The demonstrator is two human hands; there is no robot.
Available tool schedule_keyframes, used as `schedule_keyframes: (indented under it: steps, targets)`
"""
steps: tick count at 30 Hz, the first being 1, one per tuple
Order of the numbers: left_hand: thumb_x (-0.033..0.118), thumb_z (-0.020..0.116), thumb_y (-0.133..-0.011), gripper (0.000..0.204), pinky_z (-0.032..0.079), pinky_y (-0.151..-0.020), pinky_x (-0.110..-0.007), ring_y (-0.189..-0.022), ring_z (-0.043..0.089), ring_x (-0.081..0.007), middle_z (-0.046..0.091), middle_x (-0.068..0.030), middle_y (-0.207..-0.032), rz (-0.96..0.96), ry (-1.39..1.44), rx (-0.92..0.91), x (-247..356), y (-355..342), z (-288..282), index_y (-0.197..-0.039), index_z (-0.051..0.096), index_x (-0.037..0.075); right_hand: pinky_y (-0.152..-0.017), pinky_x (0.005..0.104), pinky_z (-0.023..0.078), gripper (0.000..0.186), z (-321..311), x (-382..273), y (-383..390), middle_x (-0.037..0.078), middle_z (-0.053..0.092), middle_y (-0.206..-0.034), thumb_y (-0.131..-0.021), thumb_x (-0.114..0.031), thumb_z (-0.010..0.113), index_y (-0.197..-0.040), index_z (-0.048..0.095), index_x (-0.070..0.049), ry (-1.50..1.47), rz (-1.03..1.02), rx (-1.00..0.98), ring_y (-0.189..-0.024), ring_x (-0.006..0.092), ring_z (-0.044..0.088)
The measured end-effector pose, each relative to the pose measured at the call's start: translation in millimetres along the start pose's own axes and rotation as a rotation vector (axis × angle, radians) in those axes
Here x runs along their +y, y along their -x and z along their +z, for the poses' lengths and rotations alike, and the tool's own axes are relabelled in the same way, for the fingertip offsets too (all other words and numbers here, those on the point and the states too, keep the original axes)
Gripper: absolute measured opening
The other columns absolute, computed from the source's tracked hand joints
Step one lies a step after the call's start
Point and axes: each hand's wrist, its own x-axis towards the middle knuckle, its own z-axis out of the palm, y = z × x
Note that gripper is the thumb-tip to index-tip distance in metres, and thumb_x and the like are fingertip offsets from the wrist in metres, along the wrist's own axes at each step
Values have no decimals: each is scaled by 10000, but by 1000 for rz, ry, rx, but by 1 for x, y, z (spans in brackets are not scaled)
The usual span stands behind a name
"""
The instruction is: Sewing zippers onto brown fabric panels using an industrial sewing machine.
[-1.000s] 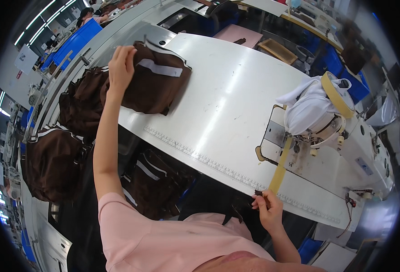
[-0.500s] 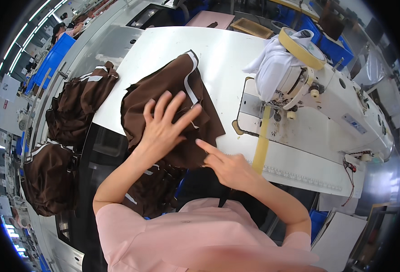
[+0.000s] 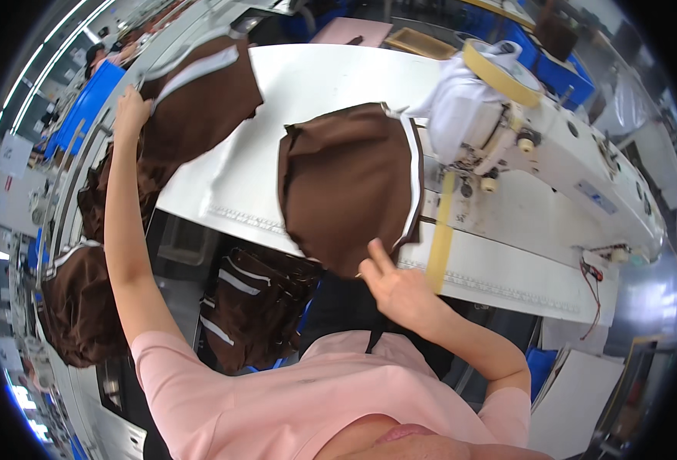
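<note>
My left hand (image 3: pixel 132 112) reaches out to the far left, its fingers closed on the edge of a brown fabric piece (image 3: pixel 220 103) with a white strip, which hangs raised over the stacked cloth. A second brown fabric piece (image 3: pixel 346 184) lies on the white sewing table (image 3: pixel 269 77), its white-taped edge facing the machine. My right hand (image 3: pixel 404 295) rests at this piece's near edge with two digits stretched out and apart; its other fingers are hidden. The sewing machine (image 3: pixel 584 184) stands to the right, with white cloth (image 3: pixel 461 107) draped over its head end.
A yellow tape roll (image 3: pixel 499 74) sits on the machine's head end. Yellow tape (image 3: pixel 440 253) runs down the tabletop. Brown bundles lie at the left (image 3: pixel 82 307) and below the table's front edge (image 3: pixel 254 299). Blue bins (image 3: pixel 561 77) stand at the back right.
My left hand has left the fabric in the middle and moved far left, where it now holds another brown piece. The middle piece has shifted right, toward the machine, and my right hand slightly right and down.
</note>
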Motion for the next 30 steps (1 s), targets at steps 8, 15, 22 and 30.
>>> schedule_keyframes:
  steps: [8,15,22,30]
  targets:
    - [234,639,-823,224,514,-756,-424,-844,628,-396,657,-192,-866,891,1008,-527,322,227,-83,-814,674,13,-560,286,527,68,-12,-6,38,103,599,-1004,-835,-62,632,-889,622,-22,-700,60,208,-652,237,616]
    - [258,662,-758,500,513,-710,-472,-807,634,-412,633,-249,-871,831,831,-506,372,280,-60,-1097,425,-22,-558,196,509,71,-37,15,76,69,574,-791,-803,32,661,-869,647,8,-769,453,303,-646,109,595]
    - [20,539,-747,587,472,-767,-397,-798,609,-290,571,-260,-1016,463,1221,-777,326,280,-54,-1278,310,122,-530,218,449,119,-39,41,83,34,616,-700,-797,-56,710,-901,658,-32,-818,487,376,-568,72,543]
    - [231,613,-835,315,374,-961,-481,-1174,453,-293,478,-139,-1279,1137,536,-112,365,231,-2,-1087,567,47,-454,220,446,145,-45,94,49,36,625,-603,-834,-105,688,-929,629,-12,-965,816,266,-508,63,567]
